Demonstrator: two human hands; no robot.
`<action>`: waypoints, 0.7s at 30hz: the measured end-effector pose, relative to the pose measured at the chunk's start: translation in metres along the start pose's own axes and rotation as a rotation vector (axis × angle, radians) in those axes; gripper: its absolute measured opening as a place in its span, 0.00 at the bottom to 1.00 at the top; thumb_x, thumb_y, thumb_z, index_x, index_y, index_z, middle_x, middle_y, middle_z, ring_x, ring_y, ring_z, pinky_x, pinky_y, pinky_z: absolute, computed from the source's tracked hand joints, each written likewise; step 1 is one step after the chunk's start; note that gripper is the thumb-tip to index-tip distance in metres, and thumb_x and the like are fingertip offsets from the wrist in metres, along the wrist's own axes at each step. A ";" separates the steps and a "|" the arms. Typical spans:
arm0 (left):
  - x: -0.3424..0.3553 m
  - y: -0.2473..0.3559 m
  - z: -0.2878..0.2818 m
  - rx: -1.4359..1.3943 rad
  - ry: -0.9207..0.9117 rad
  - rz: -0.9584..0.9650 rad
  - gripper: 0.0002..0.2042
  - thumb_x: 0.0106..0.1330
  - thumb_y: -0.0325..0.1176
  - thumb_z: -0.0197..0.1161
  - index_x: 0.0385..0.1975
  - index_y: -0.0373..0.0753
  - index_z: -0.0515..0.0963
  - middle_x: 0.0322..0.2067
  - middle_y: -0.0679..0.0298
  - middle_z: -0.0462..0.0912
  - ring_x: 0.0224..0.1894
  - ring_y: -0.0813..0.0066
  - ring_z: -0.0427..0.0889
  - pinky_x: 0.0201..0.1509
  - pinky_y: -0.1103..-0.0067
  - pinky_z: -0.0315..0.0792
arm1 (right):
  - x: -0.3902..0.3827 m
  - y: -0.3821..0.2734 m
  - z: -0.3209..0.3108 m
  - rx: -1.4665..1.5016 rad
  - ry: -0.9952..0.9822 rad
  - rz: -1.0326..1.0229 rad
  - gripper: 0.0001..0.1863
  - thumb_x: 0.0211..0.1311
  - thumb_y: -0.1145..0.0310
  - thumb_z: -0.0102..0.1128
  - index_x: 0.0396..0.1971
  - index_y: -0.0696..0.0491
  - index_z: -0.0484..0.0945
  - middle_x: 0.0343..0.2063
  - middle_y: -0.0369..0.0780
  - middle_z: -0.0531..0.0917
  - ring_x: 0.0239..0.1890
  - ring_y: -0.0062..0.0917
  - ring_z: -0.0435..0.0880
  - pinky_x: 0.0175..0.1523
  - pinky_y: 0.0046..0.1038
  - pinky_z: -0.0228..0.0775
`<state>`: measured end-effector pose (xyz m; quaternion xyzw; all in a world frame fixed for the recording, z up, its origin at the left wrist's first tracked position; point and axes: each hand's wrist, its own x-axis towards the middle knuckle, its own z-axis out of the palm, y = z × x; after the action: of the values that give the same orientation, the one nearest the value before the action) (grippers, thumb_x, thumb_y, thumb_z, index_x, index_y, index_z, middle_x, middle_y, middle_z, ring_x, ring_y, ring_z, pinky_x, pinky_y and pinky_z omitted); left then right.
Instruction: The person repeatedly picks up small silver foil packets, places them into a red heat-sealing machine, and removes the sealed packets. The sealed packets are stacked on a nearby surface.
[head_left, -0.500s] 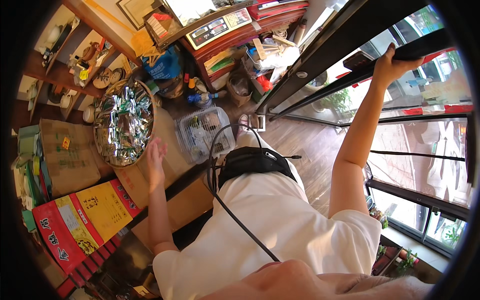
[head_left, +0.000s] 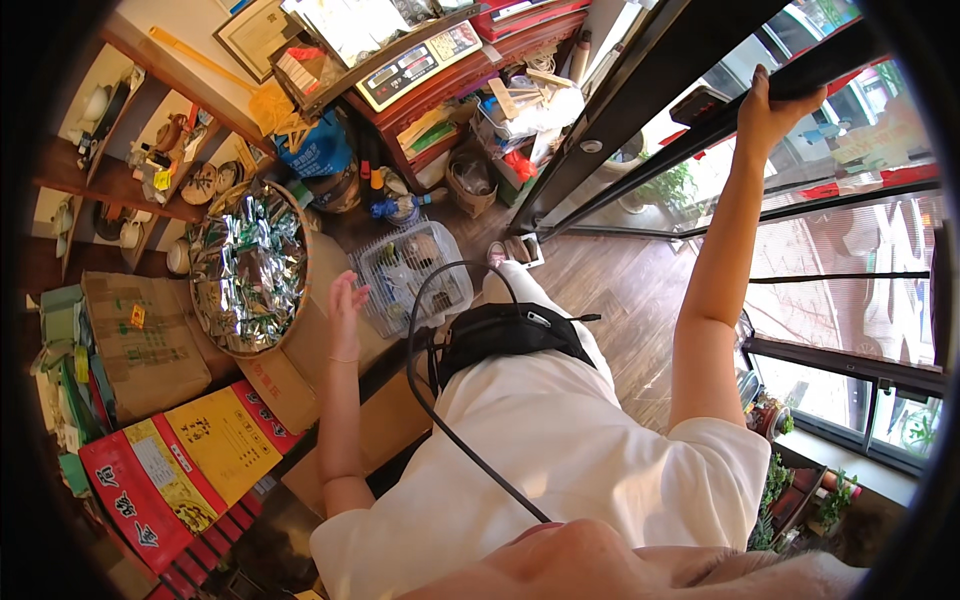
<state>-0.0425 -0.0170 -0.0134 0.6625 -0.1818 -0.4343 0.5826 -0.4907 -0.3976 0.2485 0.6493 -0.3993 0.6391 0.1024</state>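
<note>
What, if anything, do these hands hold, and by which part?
The right hand grips the dark door bar by its upper-right stretch in view; the left hand holds nothing.

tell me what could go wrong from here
The right hand might get pinched if the black bar it holds shifts. The loose black cable, looping over the waist bag, could snag. The pink shoe stands close to the clear plastic crate, so a careless step might knock it.
</note>
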 end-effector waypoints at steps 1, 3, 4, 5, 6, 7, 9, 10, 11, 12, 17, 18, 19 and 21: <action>0.000 0.000 0.002 -0.008 -0.005 -0.001 0.16 0.72 0.41 0.43 0.52 0.38 0.67 0.47 0.64 0.72 0.43 0.75 0.77 0.49 0.79 0.69 | 0.000 0.000 -0.003 -0.003 0.005 -0.010 0.42 0.51 0.81 0.63 0.61 0.58 0.44 0.47 0.46 0.67 0.41 0.25 0.77 0.47 0.21 0.71; 0.002 -0.001 0.001 -0.015 -0.011 -0.007 0.16 0.72 0.40 0.43 0.52 0.38 0.67 0.47 0.64 0.72 0.43 0.75 0.77 0.49 0.79 0.69 | -0.004 -0.008 -0.010 0.079 0.029 0.042 0.43 0.50 0.78 0.63 0.61 0.57 0.45 0.48 0.46 0.68 0.44 0.28 0.74 0.52 0.23 0.65; 0.003 -0.003 0.000 -0.013 -0.011 -0.013 0.16 0.72 0.40 0.43 0.52 0.38 0.67 0.47 0.64 0.72 0.43 0.75 0.77 0.48 0.79 0.69 | -0.006 -0.014 -0.014 0.119 0.040 0.068 0.43 0.50 0.76 0.64 0.62 0.57 0.45 0.48 0.47 0.68 0.45 0.29 0.73 0.54 0.24 0.62; 0.004 -0.005 -0.002 -0.011 -0.012 -0.019 0.16 0.72 0.40 0.43 0.52 0.38 0.67 0.47 0.64 0.72 0.43 0.75 0.77 0.48 0.79 0.69 | -0.009 -0.021 -0.019 0.152 0.037 0.113 0.42 0.51 0.77 0.64 0.61 0.57 0.46 0.48 0.46 0.68 0.45 0.28 0.73 0.54 0.23 0.63; 0.005 -0.009 -0.004 -0.019 -0.020 -0.025 0.16 0.72 0.41 0.44 0.52 0.38 0.67 0.47 0.64 0.72 0.43 0.75 0.77 0.49 0.79 0.69 | -0.010 -0.021 -0.027 0.103 0.018 0.083 0.41 0.53 0.81 0.62 0.61 0.58 0.45 0.46 0.46 0.67 0.42 0.24 0.76 0.49 0.22 0.72; 0.006 -0.013 -0.007 -0.026 -0.028 -0.031 0.16 0.72 0.41 0.45 0.52 0.39 0.67 0.48 0.63 0.71 0.44 0.74 0.76 0.49 0.79 0.69 | -0.012 -0.020 -0.035 0.112 0.007 0.102 0.40 0.53 0.81 0.61 0.61 0.57 0.46 0.46 0.46 0.67 0.42 0.24 0.76 0.49 0.22 0.72; 0.011 -0.020 -0.011 -0.030 -0.041 -0.050 0.16 0.71 0.42 0.45 0.52 0.39 0.67 0.48 0.63 0.71 0.45 0.74 0.76 0.49 0.79 0.68 | -0.018 -0.025 -0.050 0.109 0.013 0.139 0.38 0.54 0.83 0.59 0.61 0.55 0.47 0.45 0.46 0.69 0.41 0.24 0.77 0.48 0.24 0.74; 0.013 -0.023 -0.012 -0.028 -0.043 -0.061 0.16 0.71 0.41 0.45 0.52 0.39 0.67 0.48 0.63 0.71 0.45 0.74 0.76 0.49 0.79 0.68 | -0.020 -0.035 -0.056 0.225 0.018 0.193 0.39 0.53 0.83 0.61 0.61 0.55 0.47 0.45 0.45 0.70 0.41 0.24 0.77 0.49 0.24 0.74; 0.016 -0.026 -0.012 -0.025 -0.045 -0.072 0.16 0.71 0.41 0.45 0.52 0.39 0.67 0.48 0.63 0.71 0.45 0.74 0.76 0.49 0.79 0.68 | -0.022 -0.043 -0.064 0.206 0.026 0.223 0.39 0.53 0.83 0.61 0.61 0.54 0.47 0.44 0.45 0.71 0.41 0.25 0.78 0.49 0.25 0.74; 0.019 -0.029 -0.011 -0.018 -0.052 -0.089 0.16 0.71 0.41 0.45 0.52 0.39 0.67 0.48 0.63 0.71 0.45 0.74 0.76 0.48 0.79 0.69 | -0.024 -0.050 -0.072 0.183 0.037 0.252 0.38 0.53 0.83 0.61 0.61 0.54 0.48 0.43 0.44 0.72 0.41 0.25 0.78 0.49 0.25 0.75; 0.035 -0.044 -0.001 0.009 -0.075 -0.142 0.16 0.72 0.40 0.44 0.51 0.37 0.67 0.46 0.63 0.72 0.41 0.76 0.77 0.44 0.81 0.69 | -0.042 -0.054 -0.120 0.186 0.055 0.319 0.36 0.54 0.80 0.61 0.59 0.49 0.52 0.41 0.43 0.77 0.45 0.29 0.80 0.52 0.28 0.75; 0.038 -0.046 0.002 0.015 -0.085 -0.155 0.16 0.72 0.40 0.44 0.51 0.37 0.67 0.46 0.63 0.72 0.41 0.76 0.77 0.44 0.81 0.69 | -0.046 -0.055 -0.130 0.191 0.050 0.315 0.35 0.55 0.81 0.60 0.60 0.50 0.52 0.45 0.44 0.75 0.48 0.29 0.77 0.55 0.28 0.72; 0.042 -0.048 0.005 0.023 -0.097 -0.169 0.16 0.72 0.40 0.44 0.51 0.37 0.67 0.46 0.63 0.72 0.41 0.76 0.77 0.44 0.81 0.69 | -0.050 -0.057 -0.140 0.129 0.098 0.315 0.35 0.55 0.81 0.59 0.60 0.51 0.53 0.48 0.45 0.73 0.50 0.29 0.74 0.57 0.28 0.69; 0.052 -0.050 0.011 0.047 -0.138 -0.191 0.16 0.72 0.40 0.44 0.51 0.37 0.67 0.47 0.63 0.72 0.41 0.75 0.77 0.44 0.81 0.69 | -0.061 -0.065 -0.158 0.076 0.209 0.378 0.34 0.56 0.83 0.57 0.61 0.52 0.54 0.53 0.45 0.69 0.54 0.29 0.69 0.60 0.29 0.63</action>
<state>-0.0354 -0.0497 -0.0787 0.6589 -0.1675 -0.5279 0.5091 -0.5579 -0.2294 0.2432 0.4965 -0.4768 0.7253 -0.0032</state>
